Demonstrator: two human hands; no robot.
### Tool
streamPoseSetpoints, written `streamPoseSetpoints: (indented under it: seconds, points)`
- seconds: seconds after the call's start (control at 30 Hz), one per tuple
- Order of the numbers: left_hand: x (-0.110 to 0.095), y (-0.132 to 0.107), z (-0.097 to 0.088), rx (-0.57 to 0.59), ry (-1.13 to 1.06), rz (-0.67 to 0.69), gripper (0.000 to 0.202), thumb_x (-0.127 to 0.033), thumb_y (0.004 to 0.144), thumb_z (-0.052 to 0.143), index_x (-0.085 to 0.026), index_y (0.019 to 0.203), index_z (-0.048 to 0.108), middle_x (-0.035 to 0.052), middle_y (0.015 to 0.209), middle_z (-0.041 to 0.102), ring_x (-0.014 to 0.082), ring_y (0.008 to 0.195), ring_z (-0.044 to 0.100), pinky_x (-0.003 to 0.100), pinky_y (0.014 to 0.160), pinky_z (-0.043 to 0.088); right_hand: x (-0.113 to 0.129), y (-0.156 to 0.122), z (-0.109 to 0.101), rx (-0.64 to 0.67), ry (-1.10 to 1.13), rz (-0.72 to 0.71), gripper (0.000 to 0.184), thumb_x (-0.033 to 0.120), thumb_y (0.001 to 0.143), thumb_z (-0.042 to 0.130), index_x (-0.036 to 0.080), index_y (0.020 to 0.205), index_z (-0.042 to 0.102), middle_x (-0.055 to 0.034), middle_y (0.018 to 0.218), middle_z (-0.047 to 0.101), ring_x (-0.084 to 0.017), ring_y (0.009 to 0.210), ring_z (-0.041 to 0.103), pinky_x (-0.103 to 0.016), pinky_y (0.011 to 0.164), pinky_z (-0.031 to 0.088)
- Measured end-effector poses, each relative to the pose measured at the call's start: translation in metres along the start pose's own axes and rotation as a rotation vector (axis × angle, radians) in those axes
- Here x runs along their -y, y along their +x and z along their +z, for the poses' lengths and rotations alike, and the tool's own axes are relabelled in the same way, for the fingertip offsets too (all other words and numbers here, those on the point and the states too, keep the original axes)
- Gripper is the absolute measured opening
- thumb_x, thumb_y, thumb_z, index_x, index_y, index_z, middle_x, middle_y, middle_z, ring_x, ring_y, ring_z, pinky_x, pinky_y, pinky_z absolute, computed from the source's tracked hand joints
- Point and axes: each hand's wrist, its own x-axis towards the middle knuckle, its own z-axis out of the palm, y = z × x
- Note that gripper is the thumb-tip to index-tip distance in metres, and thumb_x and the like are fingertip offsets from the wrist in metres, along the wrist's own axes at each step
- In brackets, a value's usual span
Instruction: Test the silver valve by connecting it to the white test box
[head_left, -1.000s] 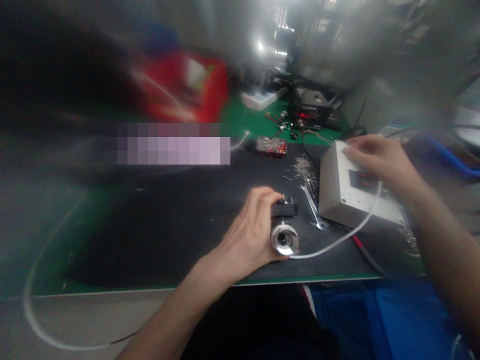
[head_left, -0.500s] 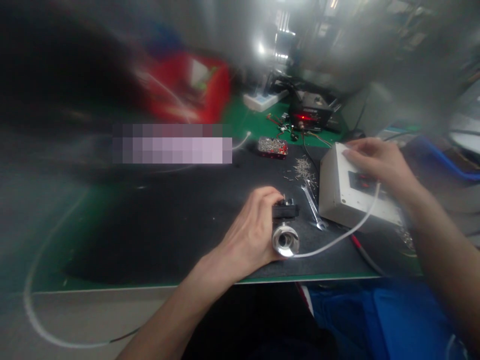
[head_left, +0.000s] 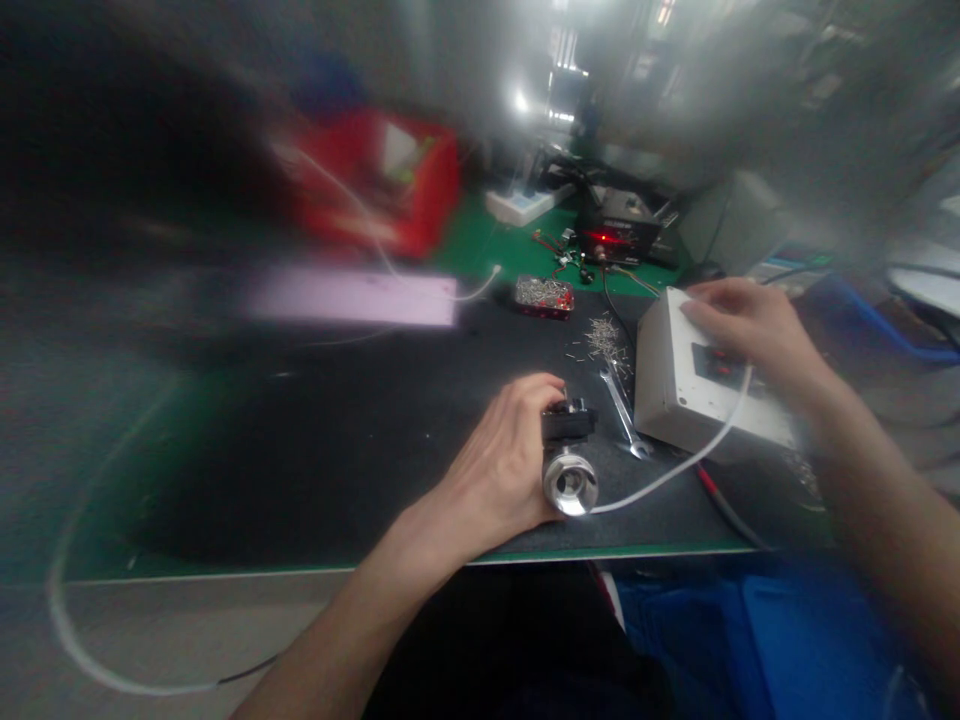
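Note:
My left hand (head_left: 504,462) is wrapped around a small device with a black top and a round silver end (head_left: 570,480), held on the black mat (head_left: 337,440) near the table's front edge. A white cable (head_left: 675,470) runs from that device up to a white box (head_left: 675,385) with a dark switch panel. My right hand (head_left: 750,325) rests on top of the white box, fingers curled over its far edge and panel.
A wrench (head_left: 624,410) lies between the device and the box, with loose metal pins (head_left: 604,335) behind it. Further back stand a small red tray of pins (head_left: 543,294), a black unit with a red light (head_left: 619,228) and a red bin (head_left: 382,185). A white cable (head_left: 67,610) loops at the left.
Both hands have stayed where they were. The view has shifted only slightly.

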Motion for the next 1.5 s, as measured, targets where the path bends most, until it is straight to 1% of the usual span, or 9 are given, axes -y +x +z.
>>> streamPoseSetpoints:
  seconds: [0.2, 0.33, 0.47, 0.7, 0.83, 0.97, 1.07, 1.27, 1.5]
  points:
    - [-0.0006, -0.0005, 0.0005, -0.003, -0.009, -0.016, 0.092, -0.029, 0.074, 0.091, -0.016, 0.141, 0.031, 0.0181, 0.148, 0.041, 0.0286, 0.142, 0.041, 0.041, 0.121, 0.038, 0.0019, -0.0002, 0.0001, -0.013, -0.003, 0.005, 0.040, 0.053, 0.092, 0.074, 0.021, 0.115, 0.074, -0.0074, 0.096, 0.074, -0.019, 0.068, 0.066, -0.027, 0.050, 0.047]
    - [-0.0008, -0.0010, 0.0003, 0.000, -0.018, -0.028, 0.091, -0.029, 0.074, 0.091, -0.016, 0.141, 0.031, 0.0174, 0.146, 0.043, 0.0279, 0.140, 0.043, 0.040, 0.120, 0.039, 0.0010, 0.0001, 0.0004, -0.023, 0.003, -0.009, 0.038, 0.052, 0.092, 0.075, 0.021, 0.113, 0.075, -0.0074, 0.097, 0.074, -0.018, 0.069, 0.066, -0.026, 0.053, 0.047]
    - [-0.0002, -0.0011, 0.0005, 0.009, -0.022, -0.033, 0.095, -0.031, 0.071, 0.093, -0.017, 0.141, 0.030, 0.0168, 0.146, 0.043, 0.0281, 0.139, 0.044, 0.041, 0.120, 0.040, 0.0015, -0.0010, 0.0001, -0.014, 0.016, -0.001, 0.037, 0.052, 0.092, 0.075, 0.021, 0.113, 0.075, -0.0070, 0.097, 0.075, -0.018, 0.071, 0.067, -0.027, 0.056, 0.047]
    - [0.0012, -0.0003, 0.0009, 0.013, -0.027, -0.039, 0.100, -0.032, 0.069, 0.095, -0.017, 0.142, 0.029, 0.0171, 0.146, 0.041, 0.0283, 0.140, 0.043, 0.040, 0.121, 0.039, 0.0030, -0.0009, 0.0002, -0.031, 0.013, -0.022, 0.036, 0.048, 0.091, 0.076, 0.019, 0.113, 0.075, -0.0096, 0.100, 0.075, -0.020, 0.076, 0.068, -0.030, 0.063, 0.048]
    - [0.0011, -0.0003, 0.0008, 0.024, -0.031, -0.048, 0.104, -0.029, 0.066, 0.097, -0.018, 0.142, 0.028, 0.0171, 0.146, 0.041, 0.0288, 0.139, 0.044, 0.040, 0.120, 0.040, 0.0007, 0.0004, 0.0005, -0.028, 0.011, -0.021, 0.035, 0.049, 0.092, 0.074, 0.021, 0.113, 0.075, -0.0084, 0.098, 0.075, -0.021, 0.073, 0.066, -0.029, 0.057, 0.046]
    - [0.0008, -0.0006, 0.0003, 0.022, -0.035, -0.050, 0.102, -0.031, 0.068, 0.096, -0.018, 0.143, 0.028, 0.0174, 0.146, 0.041, 0.0293, 0.139, 0.045, 0.041, 0.120, 0.041, -0.0011, 0.0030, 0.0011, -0.035, 0.022, -0.011, 0.041, 0.052, 0.087, 0.077, 0.019, 0.112, 0.076, -0.0090, 0.094, 0.074, -0.022, 0.070, 0.066, -0.028, 0.053, 0.046]
    - [0.0001, -0.0007, -0.0003, 0.020, -0.036, -0.056, 0.099, -0.031, 0.070, 0.095, -0.018, 0.143, 0.029, 0.0170, 0.146, 0.041, 0.0280, 0.139, 0.045, 0.040, 0.120, 0.041, 0.0004, 0.0034, 0.0014, -0.027, 0.040, 0.008, 0.044, 0.054, 0.086, 0.077, 0.019, 0.111, 0.076, -0.0095, 0.092, 0.073, -0.022, 0.069, 0.067, -0.028, 0.051, 0.047]
    - [0.0001, -0.0009, -0.0004, 0.029, -0.040, -0.061, 0.098, -0.031, 0.072, 0.094, -0.018, 0.143, 0.029, 0.0163, 0.147, 0.040, 0.0272, 0.140, 0.043, 0.040, 0.121, 0.039, 0.0047, 0.0013, 0.0007, -0.041, 0.025, -0.032, 0.040, 0.049, 0.087, 0.077, 0.018, 0.111, 0.077, -0.0100, 0.096, 0.074, -0.023, 0.079, 0.068, -0.029, 0.057, 0.048]
    - [0.0012, -0.0018, -0.0004, 0.036, -0.041, -0.073, 0.100, -0.036, 0.071, 0.095, -0.019, 0.144, 0.028, 0.0162, 0.148, 0.040, 0.0274, 0.140, 0.044, 0.041, 0.119, 0.042, 0.0036, 0.0026, 0.0014, -0.056, 0.001, -0.050, 0.037, 0.049, 0.087, 0.075, 0.018, 0.107, 0.077, -0.0079, 0.100, 0.074, -0.023, 0.083, 0.068, -0.031, 0.065, 0.050]
